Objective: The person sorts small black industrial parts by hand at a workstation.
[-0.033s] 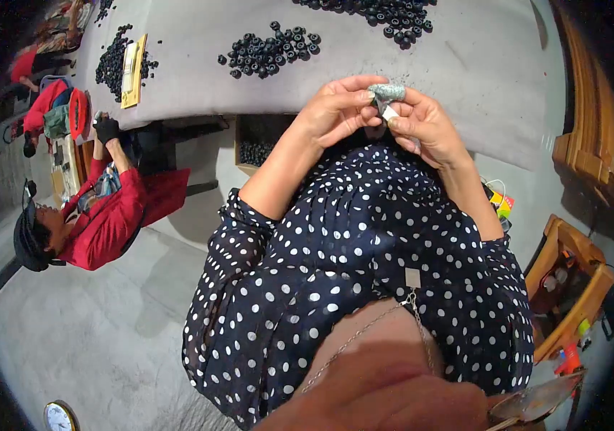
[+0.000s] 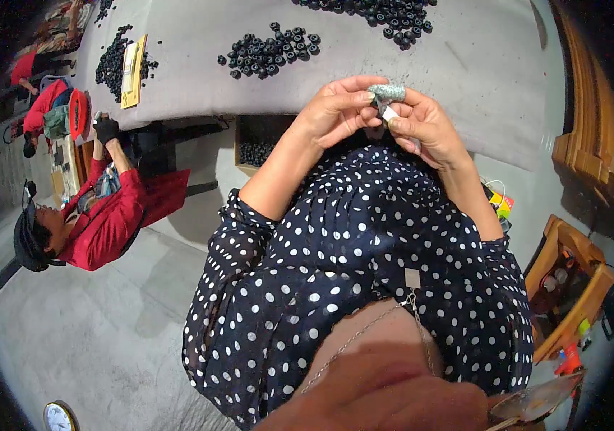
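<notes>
My left hand (image 2: 340,110) and my right hand (image 2: 424,128) meet just off the table's near edge, fingers closed. Between them lies a short grey-green speckled sleeve (image 2: 389,92). It appears to sit round the tip of my right index finger, and my left thumb and index finger pinch its left end. Under it, a small white piece (image 2: 390,113) shows by my right thumb, which presses on it. A dark bit below the sleeve is too small to name.
On the grey-covered table (image 2: 192,65) lie a pile of small black ring-shaped parts (image 2: 269,52), a larger pile (image 2: 400,21) farther back, and a yellow-edged strip (image 2: 133,72) at left. A box of black parts (image 2: 255,153) stands below the edge. A person in red (image 2: 109,223) works at left; a wooden chair (image 2: 562,287) is at right.
</notes>
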The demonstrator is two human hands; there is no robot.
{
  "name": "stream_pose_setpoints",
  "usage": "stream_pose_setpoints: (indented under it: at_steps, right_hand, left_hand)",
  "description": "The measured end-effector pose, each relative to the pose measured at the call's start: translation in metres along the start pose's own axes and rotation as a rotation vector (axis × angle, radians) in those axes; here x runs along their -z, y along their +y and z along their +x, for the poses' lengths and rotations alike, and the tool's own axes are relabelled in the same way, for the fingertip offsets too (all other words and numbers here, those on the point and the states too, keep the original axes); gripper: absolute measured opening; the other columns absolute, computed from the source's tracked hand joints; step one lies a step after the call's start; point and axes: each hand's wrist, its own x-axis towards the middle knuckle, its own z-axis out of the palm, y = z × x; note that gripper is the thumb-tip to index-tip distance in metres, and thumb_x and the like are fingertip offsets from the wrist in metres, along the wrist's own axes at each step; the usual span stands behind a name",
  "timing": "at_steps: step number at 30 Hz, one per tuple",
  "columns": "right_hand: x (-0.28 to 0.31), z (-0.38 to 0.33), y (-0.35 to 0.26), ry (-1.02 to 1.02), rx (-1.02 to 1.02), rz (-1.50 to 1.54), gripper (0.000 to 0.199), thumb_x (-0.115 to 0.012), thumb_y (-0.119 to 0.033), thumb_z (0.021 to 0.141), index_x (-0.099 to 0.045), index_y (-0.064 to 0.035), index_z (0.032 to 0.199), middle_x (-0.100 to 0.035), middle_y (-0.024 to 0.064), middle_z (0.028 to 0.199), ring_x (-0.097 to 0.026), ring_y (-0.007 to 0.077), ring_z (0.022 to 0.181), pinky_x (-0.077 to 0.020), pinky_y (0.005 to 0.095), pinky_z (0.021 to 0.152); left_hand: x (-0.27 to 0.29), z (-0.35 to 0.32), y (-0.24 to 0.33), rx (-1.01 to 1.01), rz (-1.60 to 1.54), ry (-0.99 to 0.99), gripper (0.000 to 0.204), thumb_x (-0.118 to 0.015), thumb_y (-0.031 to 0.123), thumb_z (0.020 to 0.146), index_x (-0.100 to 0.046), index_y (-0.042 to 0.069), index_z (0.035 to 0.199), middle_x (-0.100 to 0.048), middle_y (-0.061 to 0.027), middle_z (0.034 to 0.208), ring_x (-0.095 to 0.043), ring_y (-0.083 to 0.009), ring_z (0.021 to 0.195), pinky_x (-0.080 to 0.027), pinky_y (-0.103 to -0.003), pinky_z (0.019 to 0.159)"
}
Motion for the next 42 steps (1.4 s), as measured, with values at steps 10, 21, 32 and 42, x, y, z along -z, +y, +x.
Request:
stream_pose_setpoints:
  at_steps: [10,21,32,42]
  right_hand:
    - [-0.001,0.001,0.002,0.027,-0.016,0.037,0.034,-0.063,-0.008,0.085,-0.051,0.0007,0.115,-0.061,0.0041,0.081,-0.046,0.0020,0.050,-0.0362,0.0130,0.042]
    - [0.002,0.002,0.009,0.090,0.062,0.070,0.027,-0.062,-0.009,0.085,-0.056,0.0025,0.108,-0.066,0.0112,0.082,-0.054,0.0047,0.053,-0.0352,0.0125,0.040]
    - [-0.005,0.003,0.016,0.100,0.029,0.074,0.027,-0.063,-0.010,0.084,-0.057,0.0026,0.107,-0.066,0.0131,0.082,-0.054,0.0055,0.054,-0.0355,0.0128,0.040]
    - [-0.006,0.003,0.015,0.168,0.031,0.069,0.029,-0.062,-0.006,0.084,-0.054,0.0007,0.110,-0.059,0.0026,0.077,-0.045,0.0038,0.047,-0.0352,0.0145,0.039]
  left_hand:
    - [-0.009,-0.002,0.003,0.025,0.064,0.018,0.033,-0.060,0.006,0.085,-0.054,-0.003,0.117,-0.064,-0.0116,0.094,-0.064,-0.0150,0.072,-0.057,-0.030,0.071]
    - [-0.021,-0.002,-0.005,-0.031,0.263,0.010,0.045,-0.061,0.004,0.084,-0.046,-0.001,0.127,-0.061,-0.0117,0.106,-0.063,-0.0151,0.082,-0.055,-0.028,0.072]
    - [-0.021,-0.018,-0.023,-0.180,0.092,0.009,0.049,-0.062,0.003,0.084,-0.044,0.000,0.129,-0.062,-0.0110,0.100,-0.062,-0.0156,0.079,-0.054,-0.027,0.073]
    - [-0.018,-0.038,0.009,-0.467,0.983,0.372,0.037,-0.062,0.003,0.082,-0.056,0.005,0.119,-0.061,-0.0041,0.090,-0.058,-0.0135,0.081,-0.048,-0.025,0.073]
